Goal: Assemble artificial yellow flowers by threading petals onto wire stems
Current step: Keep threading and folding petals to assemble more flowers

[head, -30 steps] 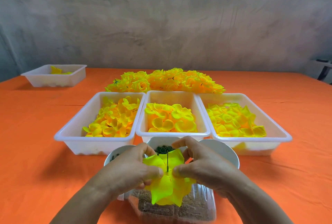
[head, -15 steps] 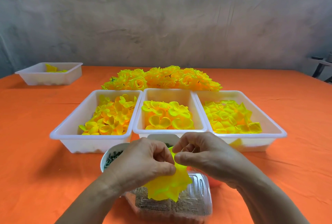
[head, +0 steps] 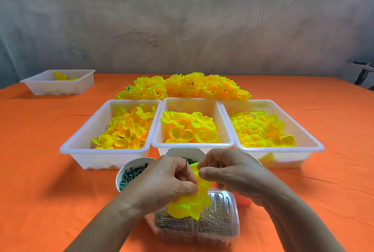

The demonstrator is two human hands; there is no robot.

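Note:
My left hand [head: 164,183] and my right hand [head: 230,172] meet low in the middle of the view. Between them hangs a part-built yellow flower [head: 190,206], its petals drooping below my fingers. A thin dark wire stem [head: 186,170] sticks up beside my left thumb, and my left fingers pinch the flower around it. The thumb and forefinger of my right hand pinch the top edge of the petals. Three white trays of loose yellow petals stand behind: left [head: 81,144], middle [head: 192,102], right [head: 315,146].
A pile of finished yellow flowers [head: 182,87] lies behind the trays. A white bowl of small green parts [head: 121,172] sits left of my hands, a clear plastic box [head: 230,221] under them. Another white tray [head: 58,87] stands far left on the orange tablecloth [head: 36,181].
The spread petals have been gathered into a bunch between my hands, and the wire now stands beside my left thumb. Both hands stayed in place.

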